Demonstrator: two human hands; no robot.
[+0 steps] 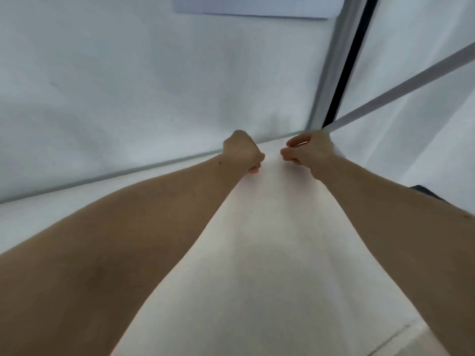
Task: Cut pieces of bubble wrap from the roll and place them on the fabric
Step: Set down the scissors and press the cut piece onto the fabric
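A wide cream-white fabric (pixel 270 253) lies spread under both of my outstretched arms and runs up to a far edge. My left hand (pixel 243 151) is curled at that far edge and its fingers seem to grip the fabric there. My right hand (pixel 307 150) sits close beside it, fingers curled, pinching at the same edge. The picture is blurred. No bubble wrap roll and no cutting tool show in this view.
Beyond the fabric's far edge stretches a pale grey-white surface (pixel 128 86). A grey frame with a dark gap (pixel 344 73) rises at the right. A grey strap or bar (pixel 411 80) slants off to the right. A pale flat panel (pixel 252 6) lies at the top.
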